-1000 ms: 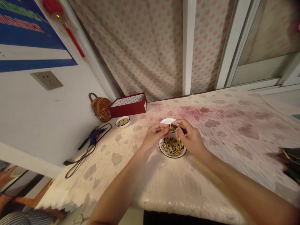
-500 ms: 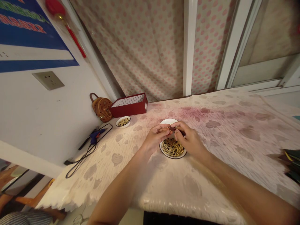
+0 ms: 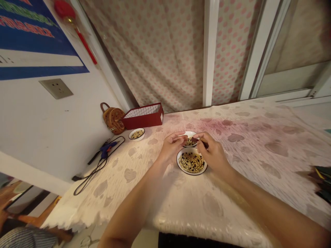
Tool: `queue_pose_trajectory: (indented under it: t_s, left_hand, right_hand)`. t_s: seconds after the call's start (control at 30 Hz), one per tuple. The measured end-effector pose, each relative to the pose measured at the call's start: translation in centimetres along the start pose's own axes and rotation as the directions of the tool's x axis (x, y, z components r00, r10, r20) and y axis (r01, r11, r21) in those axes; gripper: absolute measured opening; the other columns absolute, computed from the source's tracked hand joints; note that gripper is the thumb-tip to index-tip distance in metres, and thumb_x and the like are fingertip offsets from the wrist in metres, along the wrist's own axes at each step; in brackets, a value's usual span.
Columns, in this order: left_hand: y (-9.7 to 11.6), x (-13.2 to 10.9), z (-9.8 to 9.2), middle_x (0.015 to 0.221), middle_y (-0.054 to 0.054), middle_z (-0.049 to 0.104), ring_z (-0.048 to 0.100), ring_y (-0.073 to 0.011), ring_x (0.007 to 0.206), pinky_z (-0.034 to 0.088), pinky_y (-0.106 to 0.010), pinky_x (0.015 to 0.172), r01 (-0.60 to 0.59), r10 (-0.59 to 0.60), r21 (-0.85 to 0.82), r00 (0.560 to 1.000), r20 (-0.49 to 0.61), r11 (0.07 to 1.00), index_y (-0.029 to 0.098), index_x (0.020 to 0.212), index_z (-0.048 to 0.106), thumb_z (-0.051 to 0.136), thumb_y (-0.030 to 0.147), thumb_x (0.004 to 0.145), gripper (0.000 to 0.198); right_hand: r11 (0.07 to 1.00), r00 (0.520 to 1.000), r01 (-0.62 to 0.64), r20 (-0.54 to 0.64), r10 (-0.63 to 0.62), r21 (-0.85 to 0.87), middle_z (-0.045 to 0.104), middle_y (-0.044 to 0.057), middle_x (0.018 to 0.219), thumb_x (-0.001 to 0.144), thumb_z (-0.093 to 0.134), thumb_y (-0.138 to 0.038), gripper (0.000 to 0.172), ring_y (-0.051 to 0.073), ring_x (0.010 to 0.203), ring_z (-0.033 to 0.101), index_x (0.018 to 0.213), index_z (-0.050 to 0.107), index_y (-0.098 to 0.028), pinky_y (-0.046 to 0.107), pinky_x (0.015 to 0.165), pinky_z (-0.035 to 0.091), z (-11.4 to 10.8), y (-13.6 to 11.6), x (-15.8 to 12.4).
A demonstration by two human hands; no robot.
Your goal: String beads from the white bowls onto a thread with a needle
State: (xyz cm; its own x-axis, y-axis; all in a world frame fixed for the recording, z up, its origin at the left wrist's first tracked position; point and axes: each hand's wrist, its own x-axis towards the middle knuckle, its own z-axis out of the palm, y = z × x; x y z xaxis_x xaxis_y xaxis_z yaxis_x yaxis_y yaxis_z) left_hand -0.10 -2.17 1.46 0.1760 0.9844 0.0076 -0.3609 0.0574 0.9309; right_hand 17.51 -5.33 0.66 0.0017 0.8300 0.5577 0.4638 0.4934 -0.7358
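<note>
My left hand (image 3: pixel 170 147) is closed in a pinch on a small reddish-brown piece (image 3: pixel 184 140), too small to name. Facing it, my right hand (image 3: pixel 212 151) grips a slim dark brown object (image 3: pixel 204 142) with a dark red tip, its kind unclear. A gap separates the two fingertips. Both hands hover over a white dark-rimmed bowl (image 3: pixel 190 133) holding yellow and black beans, partly hidden by the fingers. Nearer to me, below the hands, stands a wider white bowl (image 3: pixel 179 167) of mixed yellow and black beans.
A small bowl of beans (image 3: pixel 137 137) stands left, before an open dark red box (image 3: pixel 144 121) and a brown mini backpack (image 3: pixel 114 119). A blue glue gun (image 3: pixel 106 149) with its black cord lies by the wall. Dark green items (image 3: pixel 323 181) sit at the right edge.
My hands have drawn slightly apart, and the dark brown thing between them now shows a gap. Beans in the far bowl have come into sight.
</note>
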Motion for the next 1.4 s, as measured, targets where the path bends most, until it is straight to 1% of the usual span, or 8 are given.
queue_pose_trajectory:
  t_s: [0.13, 0.23, 0.43, 0.6, 0.73, 0.97, 1.13, 1.4]
  left_hand:
    - [-0.4, 0.5, -0.3, 0.108, -0.010, 0.076, 0.071, -0.0215, 0.103, 0.052, -0.039, 0.099, -0.028, 0.021, 0.087, 0.997, 0.074, 0.996, 0.017, 0.113, 0.073, 0.082, 0.020, 0.078, 0.037]
    - [-0.6, 0.3, -0.6, 0.108, -0.010, 0.075, 0.071, -0.0203, 0.096, 0.053, -0.036, 0.092, -0.143, 0.120, 0.317, 0.989, 0.090, 0.938, 0.018, 0.109, 0.073, 0.075, 0.019, 0.082, 0.027]
    - [0.6, -2.3, -0.2, 0.084, -0.004, 0.076, 0.067, -0.0194, 0.075, 0.049, -0.030, 0.074, -0.321, 0.115, 0.784, 0.944, 0.309, 0.532, 0.023, 0.093, 0.077, 0.067, 0.017, 0.082, 0.016]
    - [0.5, -3.5, 0.5, 0.075, -0.003, 0.073, 0.063, -0.0218, 0.071, 0.048, -0.030, 0.072, -0.449, 0.144, 0.794, 0.892, 0.429, 0.411, 0.026, 0.091, 0.079, 0.074, 0.009, 0.067, 0.030]
    - [-0.3, -3.4, 0.9, 0.078, -0.005, 0.074, 0.065, -0.0243, 0.076, 0.048, -0.035, 0.082, -0.442, 0.135, 0.828, 0.896, 0.422, 0.345, 0.025, 0.083, 0.079, 0.067, 0.004, 0.071, 0.027]
    - [0.0, -3.0, 0.9, 0.091, -0.006, 0.077, 0.068, -0.0211, 0.081, 0.051, -0.034, 0.082, -0.313, 0.084, 0.788, 0.944, 0.318, 0.530, 0.021, 0.090, 0.077, 0.066, 0.011, 0.080, 0.018]
    - [-0.1, -2.4, 0.8, 0.091, -0.006, 0.076, 0.069, -0.0187, 0.086, 0.052, -0.032, 0.086, -0.224, 0.077, 0.572, 0.960, 0.270, 0.789, 0.017, 0.088, 0.075, 0.066, 0.009, 0.079, 0.014]
    - [0.7, -1.9, 0.2, 0.094, -0.007, 0.075, 0.070, -0.0162, 0.082, 0.056, -0.036, 0.090, -0.024, -0.023, 0.267, 0.985, 0.172, 0.963, 0.014, 0.094, 0.075, 0.080, 0.020, 0.078, 0.018]
  right_hand:
    - [1.000, 1.000, -0.026, -0.004, 0.026, 0.003, 0.070, 0.001, 0.073, 0.092, 0.045, -0.028, 0.020, 0.019, 0.062, 0.064, 0.106, 0.060, -0.023, 0.031, 0.063, 0.044, -0.1, 0.0, 0.0]
    - [1.000, 0.999, -0.030, -0.021, 0.030, 0.002, 0.070, 0.001, 0.074, 0.092, 0.046, -0.029, 0.021, 0.019, 0.063, 0.065, 0.106, 0.060, -0.023, 0.031, 0.063, 0.044, -0.1, 0.0, 0.0]
    - [0.999, 0.999, -0.030, -0.044, 0.030, -0.014, 0.069, 0.000, 0.072, 0.091, 0.046, -0.026, 0.020, 0.019, 0.063, 0.064, 0.105, 0.060, -0.023, 0.030, 0.063, 0.043, -0.3, 0.0, 0.2]
    - [1.000, 0.998, -0.020, -0.056, 0.019, -0.016, 0.069, 0.000, 0.071, 0.090, 0.047, -0.023, 0.019, 0.018, 0.062, 0.064, 0.104, 0.061, -0.023, 0.030, 0.062, 0.043, -0.3, 0.1, 0.2]
    - [1.000, 0.999, -0.018, -0.049, 0.017, -0.024, 0.067, -0.001, 0.070, 0.091, 0.046, -0.024, 0.020, 0.018, 0.063, 0.063, 0.105, 0.061, -0.023, 0.030, 0.063, 0.043, -0.3, 0.1, 0.2]
    - [1.000, 0.999, -0.012, -0.046, 0.011, -0.018, 0.065, -0.001, 0.067, 0.091, 0.046, -0.024, 0.019, 0.016, 0.059, 0.059, 0.103, 0.060, -0.022, 0.028, 0.060, 0.040, -0.4, -0.1, 0.2]
    - [1.000, 0.999, -0.006, -0.048, 0.006, -0.015, 0.069, 0.000, 0.071, 0.091, 0.047, -0.024, 0.018, 0.017, 0.061, 0.062, 0.103, 0.061, -0.023, 0.029, 0.060, 0.041, -0.3, -0.1, 0.1]
    - [0.999, 1.000, 0.017, 0.002, -0.017, 0.032, 0.074, 0.003, 0.083, 0.094, 0.047, -0.026, 0.017, 0.018, 0.065, 0.066, 0.104, 0.061, -0.023, 0.029, 0.060, 0.044, -0.2, -0.2, 0.0]
